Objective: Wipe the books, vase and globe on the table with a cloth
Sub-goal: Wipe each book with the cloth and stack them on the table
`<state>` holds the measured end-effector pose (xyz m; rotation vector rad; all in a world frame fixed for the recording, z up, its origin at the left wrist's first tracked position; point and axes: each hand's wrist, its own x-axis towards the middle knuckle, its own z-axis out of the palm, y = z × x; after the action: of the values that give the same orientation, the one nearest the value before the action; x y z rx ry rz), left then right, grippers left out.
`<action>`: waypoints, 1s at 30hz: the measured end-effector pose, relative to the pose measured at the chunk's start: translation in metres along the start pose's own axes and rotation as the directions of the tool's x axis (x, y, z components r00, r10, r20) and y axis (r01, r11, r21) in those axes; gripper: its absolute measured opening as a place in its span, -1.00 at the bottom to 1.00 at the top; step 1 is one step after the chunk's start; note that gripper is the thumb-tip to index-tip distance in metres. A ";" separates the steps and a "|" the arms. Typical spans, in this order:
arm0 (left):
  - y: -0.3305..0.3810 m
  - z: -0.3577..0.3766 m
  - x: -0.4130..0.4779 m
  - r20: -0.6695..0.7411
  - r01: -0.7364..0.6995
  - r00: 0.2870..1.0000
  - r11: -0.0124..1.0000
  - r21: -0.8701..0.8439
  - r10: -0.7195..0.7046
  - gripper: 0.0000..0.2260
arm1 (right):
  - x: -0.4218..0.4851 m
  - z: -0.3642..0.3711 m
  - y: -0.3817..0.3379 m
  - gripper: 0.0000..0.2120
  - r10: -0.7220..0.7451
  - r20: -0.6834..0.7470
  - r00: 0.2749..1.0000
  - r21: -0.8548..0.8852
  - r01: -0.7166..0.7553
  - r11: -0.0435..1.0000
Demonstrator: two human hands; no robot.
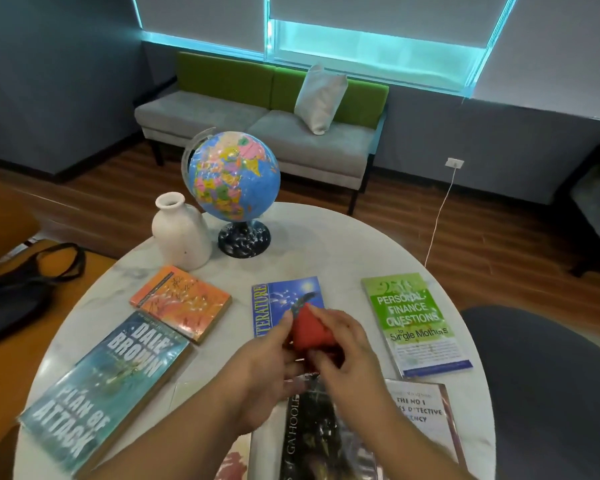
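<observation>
A red cloth (307, 332) was held bunched above the middle of the bench (326, 237), pinched in both grips: the left hand (267, 368) was curled against its side and the right hand (343, 344) closed over its top. It was probably being gathered into a pad for wiping. The globe (232, 174) and vase (181, 233) were stood close together at the far-left edge. The books were laid flat and apart, so each cover could be reached singly. A blue book (284, 296) lay just beyond the cloth and a green book (413, 317) toward the right edge.
</observation>
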<state>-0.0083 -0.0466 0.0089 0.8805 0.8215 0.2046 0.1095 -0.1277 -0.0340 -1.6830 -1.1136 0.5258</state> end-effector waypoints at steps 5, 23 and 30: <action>-0.016 -0.053 0.023 -0.209 -0.053 0.940 0.723 0.689 0.268 -0.66 | 0.027 -0.046 0.049 -0.61 0.330 -0.200 0.922 -0.002 -0.338 0.941; -0.050 -0.089 0.065 -0.104 0.122 0.964 -0.059 0.991 0.245 -0.20 | 0.039 -0.018 0.073 -0.62 0.284 0.380 0.880 -0.758 0.121 0.641; -0.049 -0.091 0.065 -0.109 0.124 0.967 -0.053 0.991 0.230 -0.19 | 0.044 -0.004 0.075 -0.68 0.300 0.369 0.880 -0.712 0.060 0.700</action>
<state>-0.0369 0.0079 -0.0970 2.4455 1.1565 -0.3681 0.1661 -0.0967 -0.0930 -2.4017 -1.7134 0.6553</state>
